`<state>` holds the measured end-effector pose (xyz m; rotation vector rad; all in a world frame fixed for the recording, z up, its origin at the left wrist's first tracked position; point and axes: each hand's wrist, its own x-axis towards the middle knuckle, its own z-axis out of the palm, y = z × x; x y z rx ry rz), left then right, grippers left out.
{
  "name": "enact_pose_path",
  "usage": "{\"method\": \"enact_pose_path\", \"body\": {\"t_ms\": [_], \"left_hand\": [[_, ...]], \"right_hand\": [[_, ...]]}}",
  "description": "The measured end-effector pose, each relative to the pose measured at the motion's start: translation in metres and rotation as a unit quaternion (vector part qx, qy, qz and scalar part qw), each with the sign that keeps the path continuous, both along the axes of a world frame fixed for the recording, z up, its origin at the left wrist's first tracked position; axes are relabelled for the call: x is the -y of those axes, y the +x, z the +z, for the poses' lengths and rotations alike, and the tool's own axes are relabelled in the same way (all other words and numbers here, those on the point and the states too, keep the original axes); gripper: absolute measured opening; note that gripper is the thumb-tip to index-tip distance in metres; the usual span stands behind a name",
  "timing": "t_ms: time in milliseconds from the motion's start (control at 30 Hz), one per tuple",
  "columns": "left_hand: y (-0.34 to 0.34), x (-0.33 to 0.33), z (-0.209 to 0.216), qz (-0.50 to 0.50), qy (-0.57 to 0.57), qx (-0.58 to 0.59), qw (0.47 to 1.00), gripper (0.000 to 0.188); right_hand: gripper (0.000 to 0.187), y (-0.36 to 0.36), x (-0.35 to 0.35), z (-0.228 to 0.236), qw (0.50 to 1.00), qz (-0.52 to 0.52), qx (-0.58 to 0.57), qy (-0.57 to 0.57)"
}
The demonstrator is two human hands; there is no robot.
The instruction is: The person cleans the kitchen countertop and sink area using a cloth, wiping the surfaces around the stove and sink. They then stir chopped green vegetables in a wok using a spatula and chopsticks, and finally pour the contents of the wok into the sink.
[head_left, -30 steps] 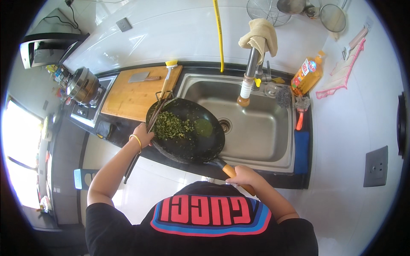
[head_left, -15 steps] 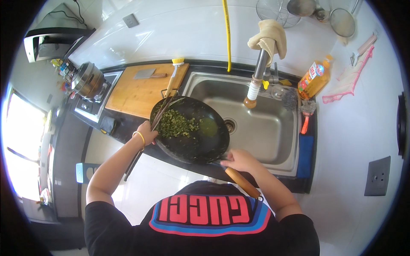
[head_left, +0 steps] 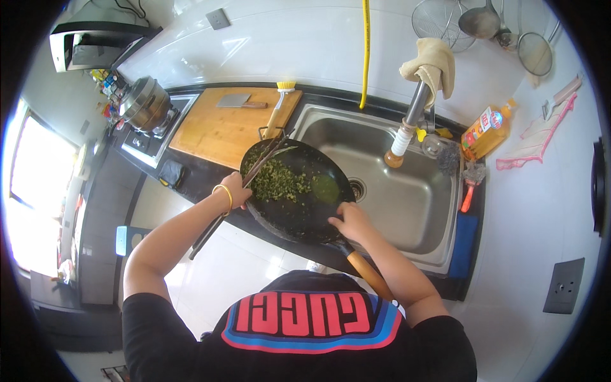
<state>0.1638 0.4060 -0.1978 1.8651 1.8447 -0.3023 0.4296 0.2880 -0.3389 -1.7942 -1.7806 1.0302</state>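
Note:
A black wok (head_left: 299,219) with a wooden handle (head_left: 369,275) sits over the left edge of the steel sink (head_left: 407,204). Chopped green vegetables (head_left: 280,180) and a patch of green liquid (head_left: 326,189) lie inside it. My left hand (head_left: 237,189), a yellow bangle on its wrist, is closed around long dark chopsticks (head_left: 245,181) whose tips rest across the greens at the wok's far rim. My right hand (head_left: 349,219) grips the wok's near rim where the handle begins.
A wooden cutting board (head_left: 223,130) carries a cleaver (head_left: 237,100) and a yellow dish brush (head_left: 280,105). A metal pot (head_left: 145,102) stands on the stove at left. A faucet (head_left: 407,127) with a cloth, an orange bottle (head_left: 485,132) and strainers (head_left: 445,22) surround the sink.
My right hand slid up from the wooden handle to the wok's rim. The wok has stayed over the sink's left edge while my left hand keeps the chopsticks in the greens.

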Motion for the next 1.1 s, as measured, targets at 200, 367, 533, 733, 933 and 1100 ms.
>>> {"method": "enact_pose_path", "body": {"t_ms": [200,367,533,733,933,1100], "left_hand": [[0.012,-0.004,0.006,0.008,-0.019,-0.013,1.000,0.028],[0.028,-0.006,0.013,-0.003,-0.011,-0.041,0.999,0.027],[0.044,-0.010,0.021,-0.006,-0.025,-0.056,0.998,0.027],[0.046,-0.020,0.018,-0.039,-0.018,-0.042,0.998,0.025],[0.050,-0.021,0.021,-0.036,-0.035,-0.035,0.998,0.025],[0.050,-0.022,0.020,-0.032,-0.038,-0.036,0.998,0.025]], "right_hand": [[0.061,0.031,0.089,0.022,0.995,0.080,0.054,-0.028],[0.046,0.031,0.107,-0.002,0.989,0.047,0.013,-0.139],[0.037,0.034,0.107,-0.010,0.992,0.038,-0.012,-0.123],[0.033,0.039,0.109,-0.014,0.993,0.026,-0.059,-0.096],[0.036,0.040,0.107,-0.007,0.989,0.027,-0.071,-0.125],[0.040,0.041,0.106,-0.004,0.986,0.028,-0.069,-0.147]]}}
